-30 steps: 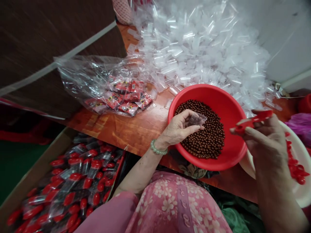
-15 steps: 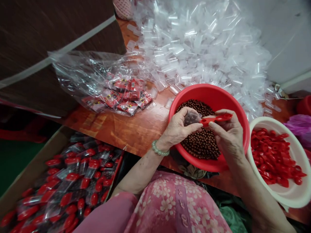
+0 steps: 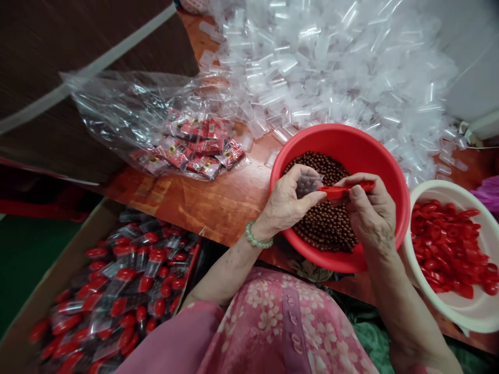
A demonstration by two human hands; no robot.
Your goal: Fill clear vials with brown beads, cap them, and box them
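Observation:
Over a red basin (image 3: pixel 366 150), my left hand (image 3: pixel 284 202) is closed around a small clear plastic container (image 3: pixel 309 184) filled with dark round balls. Its thumb touches one end of a red plastic piece (image 3: pixel 335 193). My right hand (image 3: pixel 372 218) pinches that red piece from the other side, with thumb on top and fingers curled behind. More red plastic shows along the right fingers; whether it is a separate piece I cannot tell. Shiny brown balls (image 3: pixel 327 228) cover the basin's bottom beneath both hands.
A white basin (image 3: pixel 415 270) of red plastic parts (image 3: pixel 448 244) stands at the right. Clear plastic containers (image 3: pixel 312 67) are heaped behind. A clear bag (image 3: pixel 113 114) with red packets (image 3: pixel 202 145) lies left. Below, a cardboard box (image 3: pixel 50 270) holds filled, red-capped containers (image 3: pixel 113 291).
The view has shifted slightly, so the basins appear farther right. The red piece has turned a little in my fingers, and both hands keep their hold.

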